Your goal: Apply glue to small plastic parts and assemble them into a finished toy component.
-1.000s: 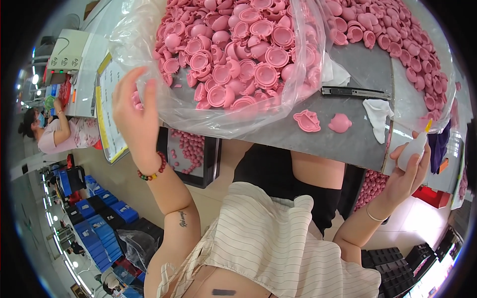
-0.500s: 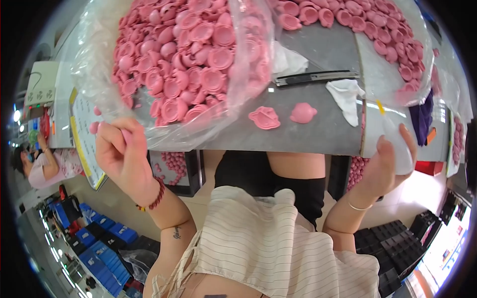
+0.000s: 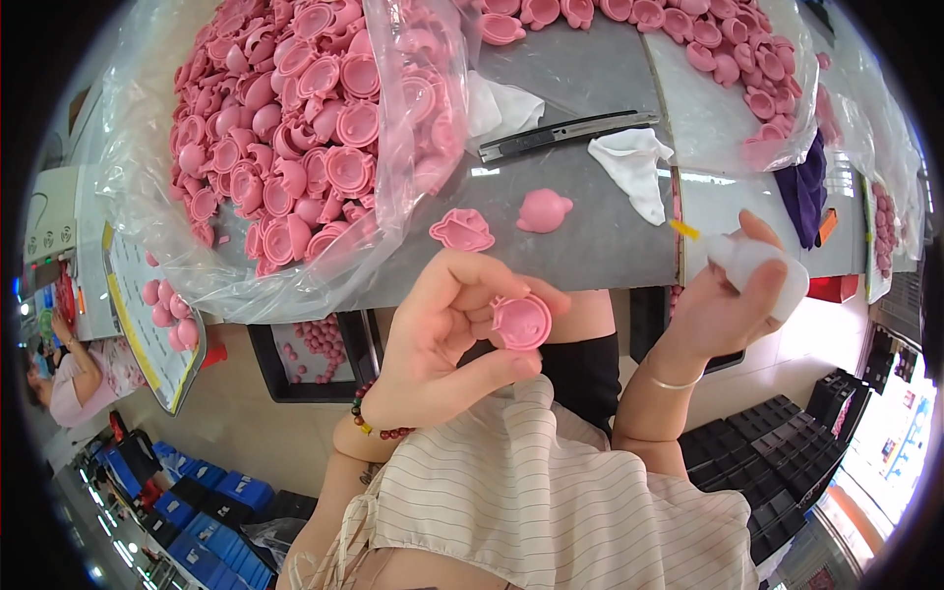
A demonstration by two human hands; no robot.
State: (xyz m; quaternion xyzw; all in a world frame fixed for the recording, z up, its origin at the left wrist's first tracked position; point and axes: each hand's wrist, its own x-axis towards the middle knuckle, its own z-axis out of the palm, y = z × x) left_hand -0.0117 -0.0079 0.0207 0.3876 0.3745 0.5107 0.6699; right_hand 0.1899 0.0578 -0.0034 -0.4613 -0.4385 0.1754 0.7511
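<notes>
My left hand [image 3: 433, 339] pinches a round pink plastic half-shell [image 3: 521, 323] between thumb and fingers, hollow side facing up, in front of the table edge. Wrapped around a white squeeze bottle [image 3: 752, 265] is my right hand [image 3: 723, 310]; the bottle's thin yellow nozzle [image 3: 685, 230] points left. On the grey tabletop [image 3: 580, 261] beyond my hands lie an open pink shell piece [image 3: 462, 230] and a rounded pink piece [image 3: 544, 210] with its domed side up.
A clear plastic bag [image 3: 413, 118] full of pink shells stands at the far left, with more shells [image 3: 728, 49] at the far right. A black strip-like tool [image 3: 565, 136] and a white cloth [image 3: 634, 167] lie between. Left are pink pieces [image 3: 167, 310] on a document board; below, a black tray [image 3: 280, 369].
My left hand has moved right from the bag's near side to the middle, now showing the pink shell. My right hand still holds the bottle, its nozzle now tilted left.
</notes>
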